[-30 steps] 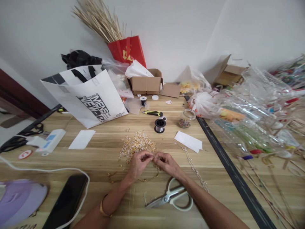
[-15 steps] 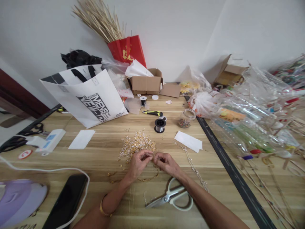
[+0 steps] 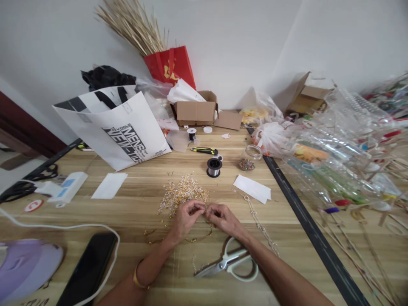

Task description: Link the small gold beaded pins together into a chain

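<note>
My left hand (image 3: 186,219) and my right hand (image 3: 221,217) meet fingertip to fingertip over the table, both closed in a pinch. A thin gold beaded strand (image 3: 199,240) curves up from the tabletop to the pinched fingers; its held end is mostly hidden. Just beyond my left hand lies a loose heap of gold and clear beads (image 3: 183,191). Scissors with pale green handles (image 3: 228,264) rest below my right hand, partly under the forearm. A silvery beaded chain (image 3: 259,223) lies to the right of that hand.
Behind the beads stand a wire spool (image 3: 213,168), a yellow-black utility knife (image 3: 204,151) and a glass jar of beads (image 3: 249,159). A white paper bag (image 3: 114,131) is at left, a black phone (image 3: 87,267) nearer me. Plastic bottles (image 3: 331,170) crowd the right side.
Almost nothing differs. Both hands stay in place, with only a slight shift of the fingertips.
</note>
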A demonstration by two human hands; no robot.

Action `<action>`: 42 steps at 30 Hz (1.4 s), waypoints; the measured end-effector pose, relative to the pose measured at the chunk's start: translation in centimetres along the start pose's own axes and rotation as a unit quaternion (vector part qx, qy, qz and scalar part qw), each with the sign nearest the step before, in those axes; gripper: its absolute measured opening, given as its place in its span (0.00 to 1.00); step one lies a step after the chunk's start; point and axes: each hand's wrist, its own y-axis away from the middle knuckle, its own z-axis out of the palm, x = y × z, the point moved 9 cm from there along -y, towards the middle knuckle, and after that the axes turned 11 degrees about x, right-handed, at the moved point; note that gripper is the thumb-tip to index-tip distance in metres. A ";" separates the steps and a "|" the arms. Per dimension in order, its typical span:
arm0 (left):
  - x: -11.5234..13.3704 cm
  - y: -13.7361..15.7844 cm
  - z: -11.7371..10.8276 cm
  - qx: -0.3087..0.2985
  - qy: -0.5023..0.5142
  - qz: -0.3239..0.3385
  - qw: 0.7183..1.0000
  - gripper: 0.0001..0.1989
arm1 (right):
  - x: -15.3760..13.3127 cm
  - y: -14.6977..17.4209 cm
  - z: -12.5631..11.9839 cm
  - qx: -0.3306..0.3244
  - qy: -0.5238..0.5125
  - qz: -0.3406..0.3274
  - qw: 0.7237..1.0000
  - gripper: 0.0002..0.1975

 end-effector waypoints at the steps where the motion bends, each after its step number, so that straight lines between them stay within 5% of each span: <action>1: 0.0 0.0 0.0 0.000 0.000 0.001 1.000 0.06 | 0.0 0.0 0.0 0.000 -0.001 0.002 1.000 0.10; 30: 2.4 0.6 -0.1 0.009 -0.096 0.115 0.989 0.09 | 0.5 0.0 -0.1 0.008 0.011 0.013 1.000 0.08; 42: 0.2 0.1 0.0 -0.002 -0.047 0.034 0.998 0.05 | 0.4 0.1 -0.2 0.006 -0.002 0.016 1.000 0.11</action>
